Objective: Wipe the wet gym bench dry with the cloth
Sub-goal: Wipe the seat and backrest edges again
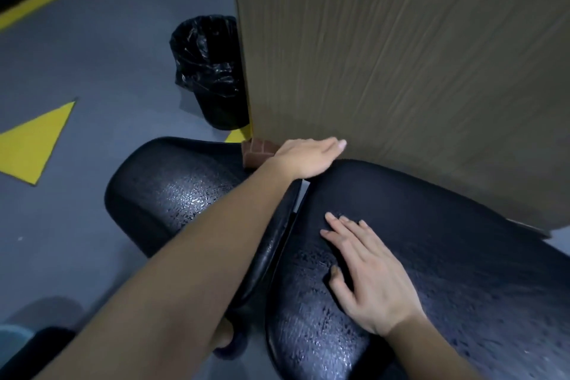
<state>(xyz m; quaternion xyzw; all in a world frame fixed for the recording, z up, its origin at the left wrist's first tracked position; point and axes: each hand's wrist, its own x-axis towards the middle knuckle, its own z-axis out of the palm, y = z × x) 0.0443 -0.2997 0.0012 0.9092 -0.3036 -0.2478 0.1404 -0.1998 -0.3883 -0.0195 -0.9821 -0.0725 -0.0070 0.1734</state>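
a: from the head view, where is the gym bench point(401, 225)?

b: it fills the lower middle and right. two black padded sections, a smaller seat pad point(172, 191) on the left and a longer back pad point(462, 256) on the right, with a narrow gap between them. both shine with water droplets.

a: and the hands?

b: the left hand point(308, 157) reaches across the seat pad to the far end of the gap, fingers spread flat, resting on the top edge of the back pad, just beside a brown cloth point(257, 149) with a grid pattern. the cloth lies at the far edge of the seat pad, against the base of a large cardboard sheet point(401, 55). the hand touches or nearly touches the cloth; i cannot tell which, and it grips nothing.

a: the right one?

b: the right hand point(370, 274) lies palm down on the wet back pad, fingers extended and empty.

a: anything else?

b: a bin lined with a black bag point(209, 71) stands on the grey floor point(108, 55) beside the cardboard, near yellow floor markings point(34, 145).
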